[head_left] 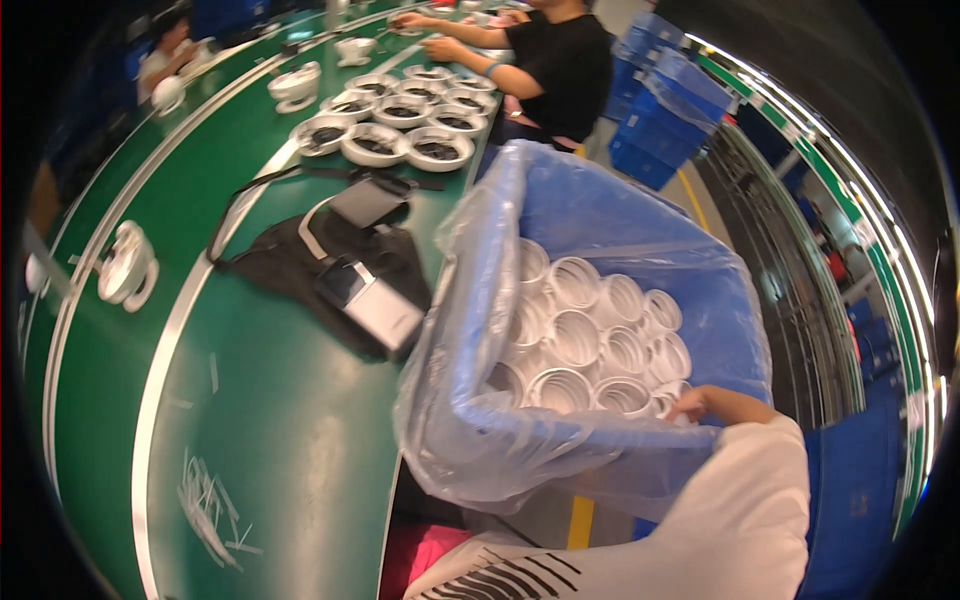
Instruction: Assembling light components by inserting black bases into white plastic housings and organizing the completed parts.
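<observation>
A blue bin [640, 215] lined with clear plastic film holds several white round plastic rings [575, 335], stacked in rows. My right hand [692, 405] reaches over the bin's near right side, its fingers bent down and closed at a white ring at the edge of the stack. The bin's rim and the film partly hide the fingertips. My left hand is not in view.
On the green workbench [280, 420] lie a black bag [290, 255] with devices on it, clear strips [207, 505], and several white bowl-shaped housings [375, 145] with dark parts. White assemblies [128, 265] stand farther left. A co-worker [560, 70] works beyond; blue crates [665, 120] stand behind.
</observation>
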`<act>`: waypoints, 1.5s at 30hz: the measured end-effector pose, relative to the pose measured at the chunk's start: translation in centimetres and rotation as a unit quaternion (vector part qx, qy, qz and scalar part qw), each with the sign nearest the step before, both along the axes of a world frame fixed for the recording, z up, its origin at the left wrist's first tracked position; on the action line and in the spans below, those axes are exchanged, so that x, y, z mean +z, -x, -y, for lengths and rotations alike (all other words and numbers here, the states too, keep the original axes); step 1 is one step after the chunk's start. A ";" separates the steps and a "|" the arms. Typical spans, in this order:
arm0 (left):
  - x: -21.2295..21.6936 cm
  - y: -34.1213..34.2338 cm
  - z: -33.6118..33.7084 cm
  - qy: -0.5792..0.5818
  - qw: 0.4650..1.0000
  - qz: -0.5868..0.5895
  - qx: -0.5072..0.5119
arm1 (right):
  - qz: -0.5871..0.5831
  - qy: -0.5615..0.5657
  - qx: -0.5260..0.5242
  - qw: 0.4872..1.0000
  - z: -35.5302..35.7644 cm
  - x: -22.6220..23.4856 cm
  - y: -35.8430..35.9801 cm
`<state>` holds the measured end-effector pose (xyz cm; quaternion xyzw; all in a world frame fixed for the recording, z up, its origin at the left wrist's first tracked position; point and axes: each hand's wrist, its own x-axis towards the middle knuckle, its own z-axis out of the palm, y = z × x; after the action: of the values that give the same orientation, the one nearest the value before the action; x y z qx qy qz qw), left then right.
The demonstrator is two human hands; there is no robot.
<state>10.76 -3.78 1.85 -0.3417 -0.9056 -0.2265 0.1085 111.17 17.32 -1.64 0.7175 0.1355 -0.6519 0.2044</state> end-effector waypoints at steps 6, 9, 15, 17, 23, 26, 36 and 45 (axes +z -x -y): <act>-2.4 0.7 -1.1 -0.080 0.993 0.066 -0.052 | 0.079 -0.269 -0.197 0.939 1.6 11.1 1.9; -1.0 -1.7 -1.0 -0.120 0.987 0.076 -0.069 | 0.190 -0.489 -0.135 0.841 0.8 14.1 5.6; -0.6 -3.8 -2.4 -0.174 0.977 0.102 -0.073 | 0.455 -0.780 0.041 0.428 0.4 19.0 13.6; 0.2 -4.5 -3.1 -0.184 0.970 0.139 -0.072 | 0.420 -0.866 0.031 0.269 -2.4 21.6 23.8; -0.1 -4.2 -0.7 -0.199 0.961 0.178 -0.067 | -0.465 -0.742 -0.273 0.399 -11.5 19.1 55.1; -0.7 -3.8 -1.9 -0.220 0.952 0.182 -0.108 | -0.632 -0.457 -0.390 0.490 -19.3 13.9 61.2; 0.6 -4.3 -1.4 -0.194 0.964 0.155 -0.091 | -0.437 -0.485 -0.414 0.635 -24.9 5.0 64.7; -0.3 -4.1 -3.2 -0.220 0.953 0.171 -0.119 | -0.350 -0.656 -0.460 0.486 -23.8 5.1 65.3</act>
<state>14.85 -0.63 1.55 -0.3710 -0.7911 -0.4863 -0.0033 45.84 41.15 3.44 0.3171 0.2348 -0.5731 -0.7182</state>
